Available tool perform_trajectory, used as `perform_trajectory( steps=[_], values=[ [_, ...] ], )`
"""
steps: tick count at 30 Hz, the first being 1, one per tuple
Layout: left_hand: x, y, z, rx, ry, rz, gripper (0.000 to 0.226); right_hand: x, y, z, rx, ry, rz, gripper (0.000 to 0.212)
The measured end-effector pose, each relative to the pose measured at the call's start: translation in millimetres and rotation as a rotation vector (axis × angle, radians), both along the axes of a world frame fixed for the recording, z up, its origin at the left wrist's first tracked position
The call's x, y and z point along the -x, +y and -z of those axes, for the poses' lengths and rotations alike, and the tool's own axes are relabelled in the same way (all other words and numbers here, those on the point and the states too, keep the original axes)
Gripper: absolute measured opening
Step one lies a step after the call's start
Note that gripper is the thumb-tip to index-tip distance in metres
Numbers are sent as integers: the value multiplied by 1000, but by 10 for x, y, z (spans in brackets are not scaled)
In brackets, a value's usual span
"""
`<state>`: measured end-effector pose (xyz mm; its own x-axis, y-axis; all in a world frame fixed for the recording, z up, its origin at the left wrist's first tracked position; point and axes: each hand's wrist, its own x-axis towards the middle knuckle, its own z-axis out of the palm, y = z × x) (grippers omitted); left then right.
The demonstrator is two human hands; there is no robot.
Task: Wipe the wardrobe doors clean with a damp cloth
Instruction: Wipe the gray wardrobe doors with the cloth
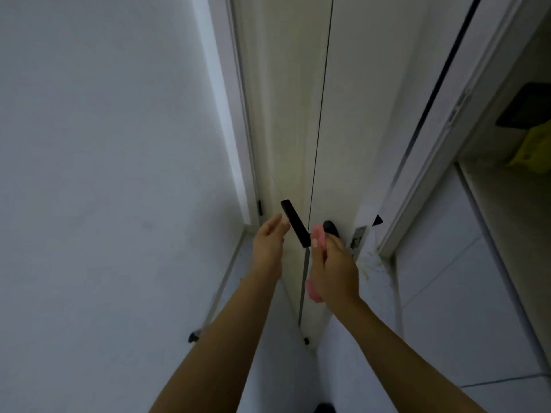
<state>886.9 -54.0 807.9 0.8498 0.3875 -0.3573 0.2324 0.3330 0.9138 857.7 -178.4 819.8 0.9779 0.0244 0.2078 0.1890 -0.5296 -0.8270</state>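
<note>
Wardrobe doors [280,120]: two; handles [295,226]: two; one cloth [316,238].

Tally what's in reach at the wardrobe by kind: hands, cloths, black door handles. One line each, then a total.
Hands: 2, the left hand open beside a handle, the right hand holding the cloth
Cloths: 1, the pink cloth
Black door handles: 2, the long bar handle and a second handle mostly hidden behind the right hand
Total: 5
</note>
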Motion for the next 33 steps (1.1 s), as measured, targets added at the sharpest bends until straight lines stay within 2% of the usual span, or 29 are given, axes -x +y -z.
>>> perform_trajectory(
  steps=[2, 6, 12, 15, 17, 19, 20, 25, 27, 29, 33],
  values=[
    [234, 74, -19, -16, -27, 0, 56, 152, 111, 2, -16, 36, -51, 33],
    [690, 155, -108, -96, -77, -43, 39, 496, 239, 24, -35, 44, -89, 33],
    [1409, 125, -298, -221, -84, 9, 17, 911, 256, 42, -111, 62, -136, 36],
    [1683, 80, -366, -258, -84, 73, 24, 997, 230, 29, -138, 106, -178, 37],
    [1803, 71, -403, -270, -82, 111, 30, 1031, 205, -10, -159, 106, -242, 29],
    [1874, 68, -476, -299, -91, 159, 36, 1054, 195, -58, -203, 106, -323, 22],
    [1897, 57, -523, -309, -97, 180, 39, 1049, 190, -73, -215, 96, -366, 25],
    [1848, -10, -705, -316, -81, 129, 55, 819, 119, -49, -121, -56, -575, 58],
    [1769, -69, -760, -299, -75, 91, 56, 684, 68, -93, -115, -81, -653, 61],
    [1675, -148, -784, -266, -87, 34, 54, 539, 16, -161, -89, -86, -727, 54],
    [1461, -351, -789, -222, -145, -91, 38, 215, -106, -284, -29, -119, -849, 52]
  ],
)
